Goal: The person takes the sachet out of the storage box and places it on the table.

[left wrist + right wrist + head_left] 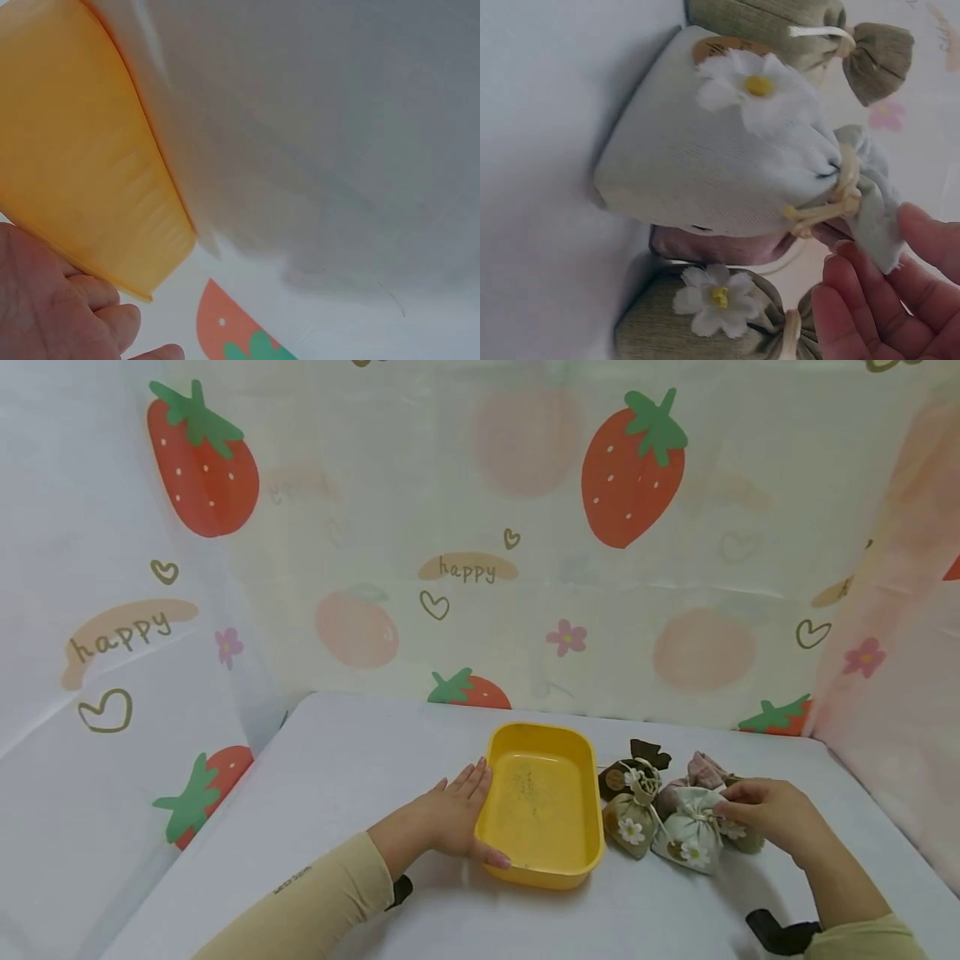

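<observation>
A yellow plastic basin [596, 852] stands on the white table. My left hand [453, 818] rests against its left rim with fingers straight and the thumb at the near corner. In the left wrist view, that hand lies by the basin's outer wall [90, 150]. My right hand [783, 818] pinches the gathered top of a pale drawstring sachet [686, 835] between thumb and fingers. A white fabric flower [739, 94] decorates the sachet. Olive sachets [776, 19] lie on both sides of it, and a mauve sachet [703, 770] sits behind, partly hidden.
A dark brown sachet [615, 779] and an olive sachet [626, 818] lie close to the basin's right side. Strawberry-printed cloth [465, 485] walls in the back and sides of the table. Black straps [780, 935] show near the wrists.
</observation>
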A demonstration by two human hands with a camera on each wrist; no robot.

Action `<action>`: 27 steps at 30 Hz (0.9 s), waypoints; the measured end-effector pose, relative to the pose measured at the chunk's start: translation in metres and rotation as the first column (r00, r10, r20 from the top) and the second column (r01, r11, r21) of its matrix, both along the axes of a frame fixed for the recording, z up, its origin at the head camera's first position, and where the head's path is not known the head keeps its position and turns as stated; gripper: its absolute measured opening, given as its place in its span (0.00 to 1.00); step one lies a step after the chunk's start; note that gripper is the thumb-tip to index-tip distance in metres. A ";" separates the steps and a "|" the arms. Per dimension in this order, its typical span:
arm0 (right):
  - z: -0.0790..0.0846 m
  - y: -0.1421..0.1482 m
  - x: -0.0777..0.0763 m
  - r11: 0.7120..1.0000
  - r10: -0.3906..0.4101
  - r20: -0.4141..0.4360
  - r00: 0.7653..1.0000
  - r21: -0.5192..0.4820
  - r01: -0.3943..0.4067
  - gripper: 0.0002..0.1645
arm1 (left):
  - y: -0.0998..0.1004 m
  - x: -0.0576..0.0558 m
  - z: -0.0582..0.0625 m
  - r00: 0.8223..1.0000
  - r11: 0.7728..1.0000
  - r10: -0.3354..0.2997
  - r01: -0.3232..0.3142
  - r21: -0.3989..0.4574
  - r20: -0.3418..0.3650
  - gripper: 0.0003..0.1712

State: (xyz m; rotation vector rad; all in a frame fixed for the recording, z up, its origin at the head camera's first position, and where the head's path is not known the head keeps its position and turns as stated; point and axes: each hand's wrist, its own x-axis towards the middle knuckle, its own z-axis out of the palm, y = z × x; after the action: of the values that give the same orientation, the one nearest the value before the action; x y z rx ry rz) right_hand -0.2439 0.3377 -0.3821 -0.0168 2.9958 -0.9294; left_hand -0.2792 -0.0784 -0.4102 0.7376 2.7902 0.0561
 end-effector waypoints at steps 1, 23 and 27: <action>0.003 0.001 0.000 1.000 -0.004 0.007 1.000 0.011 0.004 0.25 | 0.000 0.000 0.000 1.000 1.000 0.000 0.000 0.000 -0.001 0.78; 0.042 -0.012 -0.015 0.995 0.020 -0.103 0.995 0.095 -0.010 0.37 | 0.002 -0.001 0.008 1.000 1.000 0.000 0.000 -0.012 -0.010 0.74; 0.049 -0.021 -0.023 0.977 0.066 -0.149 0.987 0.209 -0.034 0.41 | -0.008 -0.005 0.013 0.999 1.000 0.010 -0.011 -0.015 -0.047 0.69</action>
State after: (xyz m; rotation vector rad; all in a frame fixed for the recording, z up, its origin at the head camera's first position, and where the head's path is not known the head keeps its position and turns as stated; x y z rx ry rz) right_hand -0.2672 0.3170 -0.3333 -0.1714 3.2019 -0.6378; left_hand -0.2838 -0.0861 -0.3973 0.7298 2.8354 0.0192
